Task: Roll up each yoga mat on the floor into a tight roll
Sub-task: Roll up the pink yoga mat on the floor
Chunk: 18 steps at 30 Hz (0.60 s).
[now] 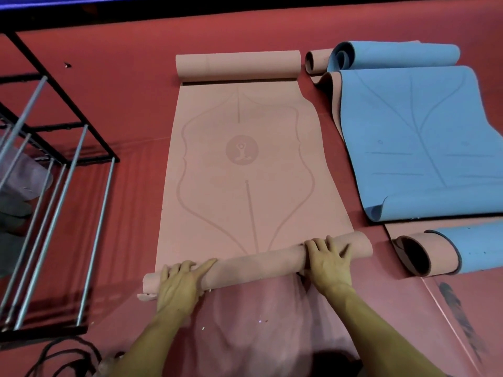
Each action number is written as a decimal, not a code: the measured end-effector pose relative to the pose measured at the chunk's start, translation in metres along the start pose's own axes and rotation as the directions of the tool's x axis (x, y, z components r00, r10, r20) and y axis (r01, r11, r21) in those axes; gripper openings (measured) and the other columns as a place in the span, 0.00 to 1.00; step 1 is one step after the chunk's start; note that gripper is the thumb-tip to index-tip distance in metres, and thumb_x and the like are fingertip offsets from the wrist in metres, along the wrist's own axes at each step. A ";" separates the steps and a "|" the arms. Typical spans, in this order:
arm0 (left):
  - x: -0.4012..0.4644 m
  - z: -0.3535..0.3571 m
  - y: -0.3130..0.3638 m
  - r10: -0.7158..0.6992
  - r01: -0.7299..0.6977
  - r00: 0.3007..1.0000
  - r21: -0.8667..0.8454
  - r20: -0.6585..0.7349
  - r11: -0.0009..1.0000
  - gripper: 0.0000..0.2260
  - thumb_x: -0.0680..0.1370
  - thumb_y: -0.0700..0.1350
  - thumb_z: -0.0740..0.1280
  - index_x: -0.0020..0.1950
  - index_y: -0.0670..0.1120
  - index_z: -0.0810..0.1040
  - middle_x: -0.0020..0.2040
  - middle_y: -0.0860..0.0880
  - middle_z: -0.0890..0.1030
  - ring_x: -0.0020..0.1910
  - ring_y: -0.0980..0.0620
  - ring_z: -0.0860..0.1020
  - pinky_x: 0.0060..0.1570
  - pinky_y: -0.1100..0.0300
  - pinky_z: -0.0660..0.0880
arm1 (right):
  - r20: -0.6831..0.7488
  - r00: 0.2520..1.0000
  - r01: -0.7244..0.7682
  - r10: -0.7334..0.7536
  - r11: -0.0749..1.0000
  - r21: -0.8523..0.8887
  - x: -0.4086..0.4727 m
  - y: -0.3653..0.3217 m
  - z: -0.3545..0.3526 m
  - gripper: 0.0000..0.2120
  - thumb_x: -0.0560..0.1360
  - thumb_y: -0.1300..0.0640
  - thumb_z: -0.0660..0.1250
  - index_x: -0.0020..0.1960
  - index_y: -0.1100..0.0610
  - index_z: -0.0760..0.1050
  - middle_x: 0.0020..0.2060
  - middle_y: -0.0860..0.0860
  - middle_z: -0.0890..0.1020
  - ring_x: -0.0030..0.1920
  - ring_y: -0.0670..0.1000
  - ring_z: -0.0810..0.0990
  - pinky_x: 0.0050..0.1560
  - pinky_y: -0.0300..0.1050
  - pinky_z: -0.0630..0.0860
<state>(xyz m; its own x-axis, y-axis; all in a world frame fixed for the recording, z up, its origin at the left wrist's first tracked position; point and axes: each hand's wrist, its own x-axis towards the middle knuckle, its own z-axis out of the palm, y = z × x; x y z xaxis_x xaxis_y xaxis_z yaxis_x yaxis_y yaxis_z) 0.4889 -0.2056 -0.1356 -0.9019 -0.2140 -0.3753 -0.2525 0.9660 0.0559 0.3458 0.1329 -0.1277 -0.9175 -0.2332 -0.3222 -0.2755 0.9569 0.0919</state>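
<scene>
A pink yoga mat (245, 164) lies flat on the red floor, running away from me. Its near end is wound into a roll (258, 263) that slants slightly up to the right. My left hand (181, 284) presses on the roll's left part, fingers curved over its top. On the roll's right part my right hand (328, 261) lies with spread fingers over the top. The mat's far end curls into a loose roll (238, 65). To the right, a blue mat (419, 137) with a pink underside lies spread, curled at both ends.
A black metal rack (54, 164) with grey bars stands at the left. Another blue and pink mat, partly rolled (441, 251), lies at the near right. Black cables (68, 357) lie at the bottom left. The red floor (122, 104) shows between the rack and the pink mat.
</scene>
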 end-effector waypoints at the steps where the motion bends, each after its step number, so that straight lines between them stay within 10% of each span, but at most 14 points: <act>1: 0.006 -0.006 -0.003 0.022 -0.021 1.000 -0.021 0.017 1.000 0.40 0.75 0.48 0.70 0.76 0.77 0.53 0.64 0.58 0.76 0.63 0.50 0.74 0.68 0.51 0.64 | 0.017 1.000 -0.011 0.010 1.000 0.021 0.001 0.000 -0.001 0.28 0.73 0.40 0.74 0.68 0.47 0.72 0.65 0.46 0.76 0.73 0.56 0.68 0.68 0.76 0.61; 5: 0.012 -0.040 -0.006 0.085 -0.066 0.979 -0.106 0.185 0.992 0.39 0.73 0.46 0.69 0.70 0.83 0.58 0.56 0.61 0.79 0.58 0.53 0.78 0.59 0.52 0.71 | 0.142 0.990 -0.020 0.013 0.999 0.042 0.004 0.002 -0.018 0.23 0.74 0.46 0.74 0.65 0.48 0.71 0.61 0.47 0.76 0.66 0.54 0.70 0.66 0.77 0.66; 12: 0.005 -0.015 -0.011 0.350 -0.191 0.790 -0.341 0.504 0.921 0.39 0.69 0.38 0.72 0.75 0.68 0.71 0.71 0.69 0.72 0.70 0.63 0.72 0.65 0.76 0.64 | 0.444 0.896 -0.046 0.024 0.998 0.039 -0.010 0.014 -0.014 0.30 0.68 0.45 0.78 0.67 0.47 0.72 0.65 0.47 0.78 0.69 0.56 0.71 0.71 0.70 0.65; 18: 0.023 -0.018 -0.013 0.380 -0.215 0.783 -0.359 0.493 0.908 0.39 0.67 0.43 0.76 0.73 0.71 0.71 0.69 0.70 0.74 0.69 0.63 0.73 0.71 0.63 0.69 | 0.421 0.903 -0.121 0.086 0.991 0.057 -0.015 0.007 -0.025 0.24 0.73 0.56 0.71 0.66 0.51 0.67 0.67 0.49 0.76 0.71 0.57 0.69 0.71 0.78 0.59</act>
<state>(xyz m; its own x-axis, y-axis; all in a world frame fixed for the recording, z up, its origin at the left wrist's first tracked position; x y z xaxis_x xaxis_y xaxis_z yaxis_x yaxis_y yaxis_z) 0.4652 -0.2255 -0.1284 -0.6290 0.2716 -0.7284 -0.1609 0.8713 0.4637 0.3506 0.1386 -0.0983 -0.7316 -0.0551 -0.6795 -0.1454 0.9864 0.0765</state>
